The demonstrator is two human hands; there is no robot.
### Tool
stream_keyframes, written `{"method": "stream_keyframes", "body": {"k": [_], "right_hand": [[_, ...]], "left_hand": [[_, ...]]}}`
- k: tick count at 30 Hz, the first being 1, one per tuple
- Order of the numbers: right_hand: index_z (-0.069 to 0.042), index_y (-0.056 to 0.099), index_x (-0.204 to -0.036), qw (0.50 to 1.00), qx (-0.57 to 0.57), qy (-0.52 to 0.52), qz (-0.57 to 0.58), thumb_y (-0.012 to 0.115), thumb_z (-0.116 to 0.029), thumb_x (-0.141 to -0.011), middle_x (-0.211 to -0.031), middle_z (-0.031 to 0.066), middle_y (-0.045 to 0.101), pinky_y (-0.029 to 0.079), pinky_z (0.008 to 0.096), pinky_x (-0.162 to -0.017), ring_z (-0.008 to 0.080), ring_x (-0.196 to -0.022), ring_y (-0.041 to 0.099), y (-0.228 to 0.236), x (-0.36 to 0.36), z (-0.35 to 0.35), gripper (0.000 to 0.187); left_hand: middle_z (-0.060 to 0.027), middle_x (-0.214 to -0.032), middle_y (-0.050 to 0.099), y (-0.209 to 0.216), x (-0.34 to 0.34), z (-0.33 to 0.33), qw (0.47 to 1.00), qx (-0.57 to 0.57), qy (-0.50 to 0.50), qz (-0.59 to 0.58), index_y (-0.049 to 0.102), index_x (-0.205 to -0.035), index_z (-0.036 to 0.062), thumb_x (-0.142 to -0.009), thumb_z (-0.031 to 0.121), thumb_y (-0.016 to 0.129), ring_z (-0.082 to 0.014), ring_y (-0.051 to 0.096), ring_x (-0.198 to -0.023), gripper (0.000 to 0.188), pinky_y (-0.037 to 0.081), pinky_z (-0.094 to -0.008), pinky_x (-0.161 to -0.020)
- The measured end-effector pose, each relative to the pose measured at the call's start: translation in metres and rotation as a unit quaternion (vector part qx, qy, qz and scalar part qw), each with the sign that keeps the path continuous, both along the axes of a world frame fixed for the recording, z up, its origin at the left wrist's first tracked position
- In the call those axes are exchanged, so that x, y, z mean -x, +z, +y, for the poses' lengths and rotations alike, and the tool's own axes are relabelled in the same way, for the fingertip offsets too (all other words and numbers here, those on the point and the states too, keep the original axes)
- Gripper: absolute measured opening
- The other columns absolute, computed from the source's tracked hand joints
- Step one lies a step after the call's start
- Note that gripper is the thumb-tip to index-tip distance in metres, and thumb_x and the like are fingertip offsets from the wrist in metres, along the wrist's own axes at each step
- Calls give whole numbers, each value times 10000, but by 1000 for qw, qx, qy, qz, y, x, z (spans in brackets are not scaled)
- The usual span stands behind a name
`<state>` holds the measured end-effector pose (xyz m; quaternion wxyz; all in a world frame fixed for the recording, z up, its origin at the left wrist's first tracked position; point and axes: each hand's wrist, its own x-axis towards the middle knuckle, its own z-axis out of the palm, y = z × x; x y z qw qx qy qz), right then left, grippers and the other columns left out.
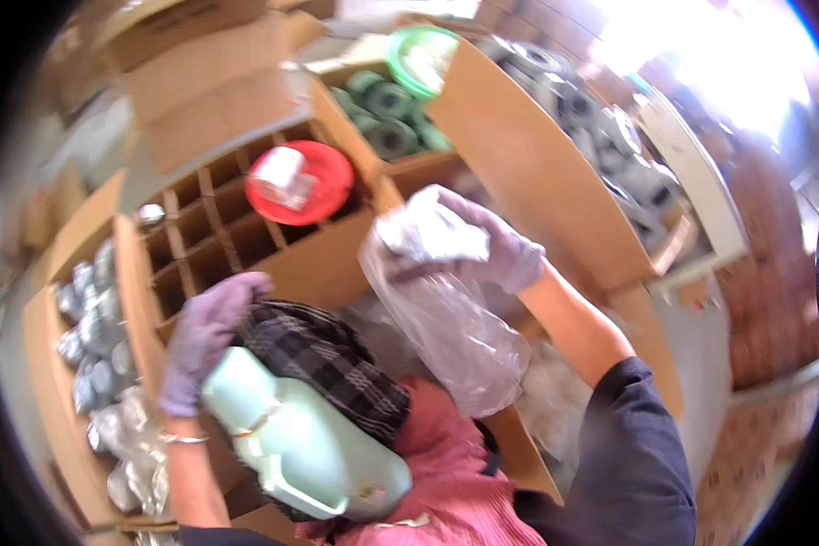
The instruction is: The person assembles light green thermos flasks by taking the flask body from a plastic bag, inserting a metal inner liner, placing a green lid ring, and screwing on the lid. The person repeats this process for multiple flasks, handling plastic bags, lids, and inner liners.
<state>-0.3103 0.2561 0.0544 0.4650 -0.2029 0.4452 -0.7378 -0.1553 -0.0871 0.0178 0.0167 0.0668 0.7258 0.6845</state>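
A mint-green thermos jug (323, 446) with a handle lies tilted across my lap, against a black plaid cloth (323, 355). My gloved left hand (211, 332) is at the jug's lid end, its bent fingers reaching past the lid beside the plaid cloth. The jug partly hides its grip. Up and to the right, my gloved right hand (496, 241) grips the bunched upper part of a clear plastic bag (455, 337). The bag hangs down toward my lap, and no content shows clearly inside it.
Ahead stands a divided cardboard box (291, 268) with a red basin (323, 187) on it. Behind it, a green basin (409, 59) sits by green jugs (387, 109). Wrapped grey items (96, 328) fill a left box; grey jugs (582, 109) stand far right behind a raised cardboard flap (537, 164).
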Motion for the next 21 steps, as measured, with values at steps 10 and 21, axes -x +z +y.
{"method": "stream_keyframes", "body": {"k": [10,21], "right_hand": [[-113,476,-1331,976,149,-114,-114,503,-628,-948,-1308,82,525,463,481,-991,254,-1136,553,-24,106,-303,642],[-33,519,-1349,599,-220,-191,746,721,-252,-744,-1356,193,536,315,520,-1107,339,-1284,494,-114,10,-241,674]], "left_hand": [[-216,-1555,286,-31,31,-21,963,168,155,140,167,-1541,-12,-826,336,740,-295,298,-1429,980,260,-381,-1167],[-57,-1000,689,-70,36,-55,895,-220,387,-25,678,-1098,-44,-1014,161,503,-110,638,-849,283,534,-252,-765]]}}
